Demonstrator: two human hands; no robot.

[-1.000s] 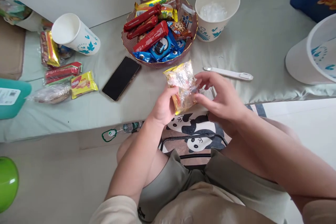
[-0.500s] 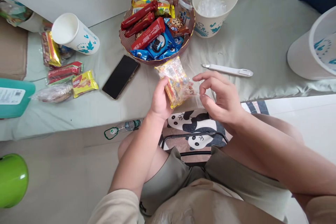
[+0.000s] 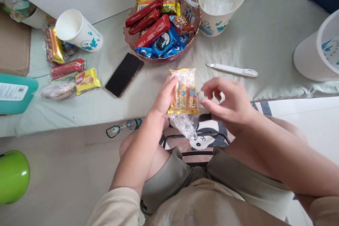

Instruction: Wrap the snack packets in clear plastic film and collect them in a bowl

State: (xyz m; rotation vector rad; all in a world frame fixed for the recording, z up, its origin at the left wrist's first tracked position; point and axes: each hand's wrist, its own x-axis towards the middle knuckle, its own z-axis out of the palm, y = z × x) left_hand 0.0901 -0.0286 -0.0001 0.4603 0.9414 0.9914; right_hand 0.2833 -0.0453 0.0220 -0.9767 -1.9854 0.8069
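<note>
My left hand (image 3: pixel 162 99) grips a yellow-edged clear snack packet (image 3: pixel 183 92) upright over the front edge of the cloth-covered table (image 3: pixel 251 42). A loose clear film tail hangs from the packet's lower end. My right hand (image 3: pixel 228 101) hovers just right of the packet, thumb and fingers curled in a loose pinch, apart from it by a small gap. Whether the fingers hold a scrap of film is too small to see. Beyond the packet stands a brown bowl (image 3: pixel 132 42) heaped with several wrapped snack bars and biscuit packs.
A black phone (image 3: pixel 124 74) lies left of the packet, a white utility knife (image 3: pixel 232 70) to the right. Paper cups: one tipped (image 3: pixel 78 31), one upright with clear wrappers (image 3: pixel 221 3), one at the right edge (image 3: pixel 316 53). Loose snack packs (image 3: pixel 87 81) lie left. A bottle (image 3: pixel 124 128) lies below.
My left hand has turned the packet upright and brought it nearer. My right hand let go of it and drew slightly away; the clear film tail now hangs down.
</note>
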